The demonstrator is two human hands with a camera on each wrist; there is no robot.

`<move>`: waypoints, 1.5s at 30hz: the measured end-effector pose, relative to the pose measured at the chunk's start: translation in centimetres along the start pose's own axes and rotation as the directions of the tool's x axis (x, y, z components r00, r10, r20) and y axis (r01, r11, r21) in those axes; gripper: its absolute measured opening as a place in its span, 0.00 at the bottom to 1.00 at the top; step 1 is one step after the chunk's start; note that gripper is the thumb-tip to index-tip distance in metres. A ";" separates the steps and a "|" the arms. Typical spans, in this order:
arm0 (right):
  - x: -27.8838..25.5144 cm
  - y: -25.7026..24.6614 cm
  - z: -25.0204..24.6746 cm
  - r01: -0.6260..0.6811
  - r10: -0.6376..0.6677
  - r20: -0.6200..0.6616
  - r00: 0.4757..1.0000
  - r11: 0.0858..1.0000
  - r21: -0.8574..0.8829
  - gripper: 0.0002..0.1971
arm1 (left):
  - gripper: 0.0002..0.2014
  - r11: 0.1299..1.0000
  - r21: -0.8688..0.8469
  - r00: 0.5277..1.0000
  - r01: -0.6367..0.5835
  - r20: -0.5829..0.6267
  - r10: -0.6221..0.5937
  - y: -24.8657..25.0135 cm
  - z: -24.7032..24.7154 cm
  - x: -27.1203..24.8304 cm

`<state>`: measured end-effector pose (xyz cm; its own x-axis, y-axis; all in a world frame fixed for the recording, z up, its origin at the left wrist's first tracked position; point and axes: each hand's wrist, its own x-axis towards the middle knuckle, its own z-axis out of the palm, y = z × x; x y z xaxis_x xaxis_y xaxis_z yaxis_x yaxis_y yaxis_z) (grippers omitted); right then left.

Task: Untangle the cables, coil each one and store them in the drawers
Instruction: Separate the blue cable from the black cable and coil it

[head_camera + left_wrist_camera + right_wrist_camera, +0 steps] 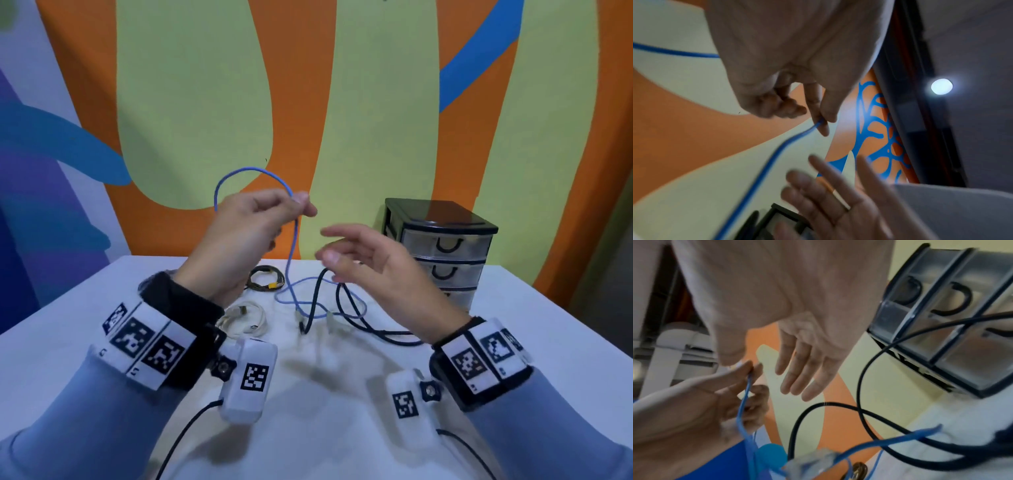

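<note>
White counter [102,342] beside the drawer unit [442,246]: left hand [246,240] pinches the blue cable [291,270]; right hand [370,267] hangs released. Lifting could snag the black cable [346,308] crossing it.

Your near table [325,428] strip lies bare. Mid-table, blue cable [291,260] and black cable [346,308] cross, blocking the way; white coil [243,320] and dark coil [265,277] lie left. Drawer unit [442,246] closes the far right corner.
</note>
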<state>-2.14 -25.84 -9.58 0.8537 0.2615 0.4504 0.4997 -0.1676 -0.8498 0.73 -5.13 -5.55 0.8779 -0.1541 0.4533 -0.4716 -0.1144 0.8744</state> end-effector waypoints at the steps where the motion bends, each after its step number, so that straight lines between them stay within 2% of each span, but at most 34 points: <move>1: 0.0 0.0 0.6 0.007 -0.009 0.059 0.998 1.000 0.027 0.24 | 0.14 0.999 -0.018 0.997 -0.035 0.062 0.036 0.1 0.3 -0.3; 2: -0.2 0.0 1.1 -0.007 0.000 0.113 0.994 0.998 0.061 0.27 | 0.15 0.996 -0.057 0.992 -0.069 0.102 0.074 0.4 0.6 -0.6; 3: -0.4 0.0 1.4 -0.022 0.010 0.161 0.987 0.997 0.072 0.25 | 0.15 0.991 -0.086 0.989 -0.104 0.099 0.112 0.7 0.9 -0.7; 5: -0.4 0.0 1.7 -0.028 0.029 0.171 0.985 1.000 -0.004 0.09 | 0.13 0.973 -0.119 0.981 -0.196 -0.035 0.193 1.1 1.1 -0.6; 6: -0.2 0.3 1.5 -0.036 0.044 0.143 0.989 0.998 -0.053 0.04 | 0.12 0.957 -0.139 0.962 -0.255 -0.134 0.236 1.3 0.9 -0.5; 7: 0.0 0.7 1.0 -0.044 0.055 0.103 0.993 0.993 -0.108 0.06 | 0.12 0.934 -0.167 0.933 -0.316 -0.234 0.274 1.4 0.5 -0.3; 9: 0.6 1.9 -0.3 -0.074 0.077 0.005 0.997 0.972 -0.225 0.10 | 0.12 0.869 -0.221 0.841 -0.443 -0.438 0.317 1.8 -0.8 0.1; 11: 0.9 3.5 -1.9 -0.155 0.137 -0.071 0.988 0.899 -0.409 0.13 | 0.12 0.791 -0.279 0.730 -0.545 -0.623 0.283 1.9 -2.8 0.6; 12: 0.9 4.2 -2.5 -0.209 0.178 -0.110 0.978 0.867 -0.452 0.13 | 0.12 0.745 -0.325 0.695 -0.582 -0.675 0.248 1.9 -4.1 0.9; 13: 1.0 4.8 -3.0 -0.251 0.198 -0.163 0.966 0.864 -0.437 0.14 | 0.11 0.710 -0.370 0.683 -0.600 -0.698 0.214 1.7 -5.4 1.2; 14: 1.0 5.0 -3.4 -0.269 0.193 -0.220 0.956 0.877 -0.398 0.14 | 0.11 0.703 -0.396 0.687 -0.591 -0.704 0.181 1.5 -6.5 1.6; 15: 1.1 5.1 -3.7 -0.265 0.170 -0.275 0.946 0.896 -0.357 0.15 | 0.11 0.741 -0.392 0.696 -0.546 -0.704 0.141 1.3 -7.4 1.8; 16: 1.1 4.9 -4.0 -0.239 0.133 -0.321 0.938 0.918 -0.317 0.17 | 0.12 0.813 -0.360 0.710 -0.456 -0.698 0.089 1.1 -7.9 1.9; 18: 1.2 3.9 -3.9 -0.163 0.060 -0.387 0.920 0.957 -0.238 0.18 | 0.14 0.956 -0.241 0.764 -0.169 -0.645 -0.027 1.1 -8.1 1.9; 19: 1.2 3.4 -3.8 -0.127 0.034 -0.414 0.909 0.972 -0.199 0.19 | 0.15 0.987 -0.158 0.812 -0.027 -0.580 -0.071 1.1 -7.8 1.8; 21: 1.2 2.8 -3.6 -0.060 0.004 -0.453 0.891 0.992 -0.109 0.20 | 0.17 0.987 0.032 0.910 0.156 -0.394 -0.131 1.3 -7.1 1.4; 22: 1.2 2.4 -3.5 -0.027 -0.003 -0.461 0.887 0.998 -0.059 0.19 | 0.18 0.970 0.125 0.939 0.209 -0.302 -0.163 1.3 -6.7 1.2; 24: 1.1 1.9 -3.4 0.023 -0.013 -0.454 0.891 1.000 0.017 0.18 | 0.20 0.921 0.290 0.963 0.259 -0.145 -0.225 1.1 -5.6 0.9; 27: 0.9 1.0 -3.3 0.047 -0.016 -0.406 0.914 0.997 0.066 0.18 | 0.28 0.838 0.506 0.974 0.202 -0.014 -0.227 0.5 -3.8 0.4; 29: 0.9 0.6 -3.1 0.067 -0.050 -0.389 0.920 0.997 0.031 0.18 | 0.32 0.750 0.649 0.989 0.128 -0.026 -0.147 0.1 -2.9 0.1; 31: 0.9 0.3 -2.9 0.102 -0.112 -0.398 0.911 0.994 -0.045 0.18 | 0.38 0.604 0.792 0.996 0.092 -0.072 -0.057 -0.1 -2.5 -0.1; 33: 0.9 0.0 -2.7 0.136 -0.163 -0.394 0.905 0.986 -0.094 0.18 | 0.37 0.466 0.883 0.993 0.058 -0.097 0.061 0.2 -2.1 -0.6; 34: 0.7 -0.3 -2.5 0.148 -0.179 -0.372 0.911 0.983 -0.111 0.17 | 0.38 0.460 0.887 0.987 0.035 -0.103 0.124 0.6 -1.8 -0.9; 35: 0.6 -0.5 -2.3 0.153 -0.191 -0.335 0.923 0.979 -0.136 0.17 | 0.37 0.534 0.845 0.979 -0.017 -0.094 0.181 0.9 -1.5 -1.0; 36: 0.4 -0.7 -1.9 0.154 -0.197 -0.288 0.937 0.974 -0.168 0.16 | 0.36 0.668 0.737 0.974 -0.102 -0.063 0.218 1.3 -1.1 -1.1; 37: 0.2 -0.9 -1.6 0.153 -0.198 -0.240 0.950 0.969 -0.196 0.15 | 0.34 0.827 0.532 0.975 -0.180 -0.017 0.223 1.7 -0.5 -1.2; 38: 0.1 -1.0 -1.2 0.153 -0.196 -0.202 0.960 0.965 -0.212 0.14 | 0.33 0.941 0.283 0.983 -0.183 0.029 0.182 2.2 0.0 -1.4; 39: 0.0 -1.0 -0.9 0.154 -0.193 -0.177 0.965 0.965 -0.214 0.14 | 0.29 0.980 0.127 0.986 -0.156 0.078 0.147 2.4 0.4 -1.6; 40: 0.0 -1.0 -0.8 0.154 -0.188 -0.160 0.969 0.967 -0.203 0.14 | 0.24 0.976 0.103 0.976 -0.190 0.126 0.177 2.3 0.8 -1.8; 42: 0.1 -0.5 -0.8 0.138 -0.159 -0.134 0.978 0.978 -0.156 0.16 | 0.14 0.910 0.251 0.942 -0.331 0.140 0.304 1.8 1.3 -1.9; 43: 0.2 -0.1 -0.9 0.107 -0.122 -0.122 0.985 0.986 -0.125 0.18 | 0.12 0.877 0.307 0.929 -0.370 0.094 0.359 1.6 1.3 -1.8; 45: 0.4 0.9 -1.4 0.017 -0.026 -0.085 0.996 0.995 -0.103 0.19 | 0.13 0.862 0.320 0.892 -0.394 -0.095 0.443 1.4 0.3 -1.0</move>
<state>-1.17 -27.24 -9.76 0.8497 0.1841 0.4941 0.5269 -0.2601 -0.8092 -0.84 -5.48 -4.83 0.5820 -0.0951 0.8076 -0.7785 -0.3521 0.5195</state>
